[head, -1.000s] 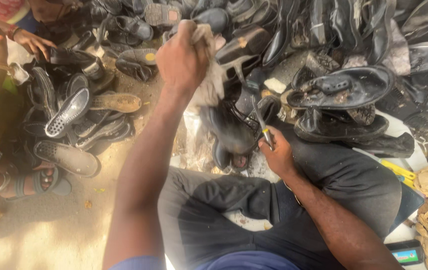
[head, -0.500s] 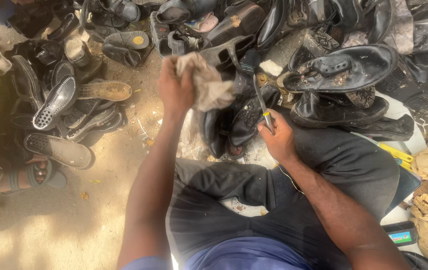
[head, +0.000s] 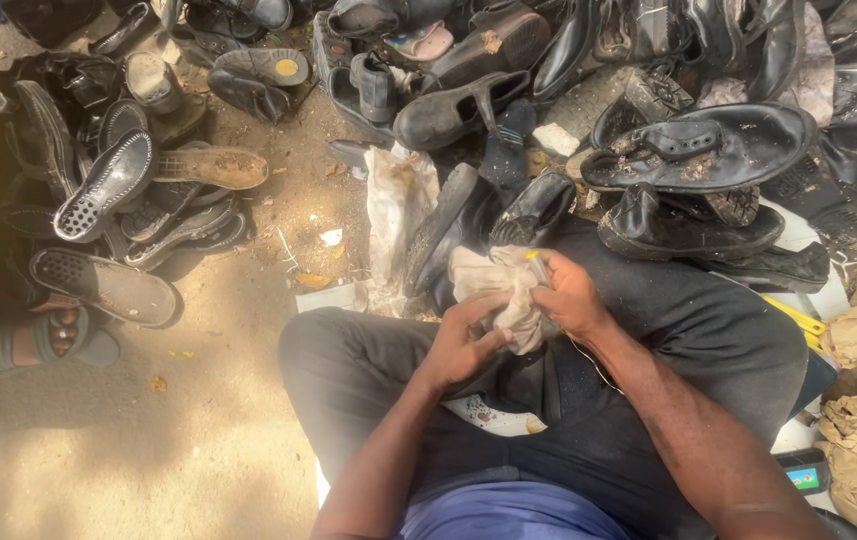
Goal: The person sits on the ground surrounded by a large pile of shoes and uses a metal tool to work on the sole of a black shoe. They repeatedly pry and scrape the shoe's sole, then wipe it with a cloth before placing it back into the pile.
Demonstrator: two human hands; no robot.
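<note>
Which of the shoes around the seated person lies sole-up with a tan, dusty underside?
The tan-soled shoe on the left, beside the black studded sole. Its pale brown underside faces up; the shoes around it are black or dark.

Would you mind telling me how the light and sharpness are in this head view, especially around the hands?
Head view: hard sunlight falls on the sandy ground and the pale plastic bag; the left hand and right hand on the whitish cloth are evenly lit and sharp; the left edge sinks into deep shadow with a greenish cast; the frame's edges bow slightly.
</note>
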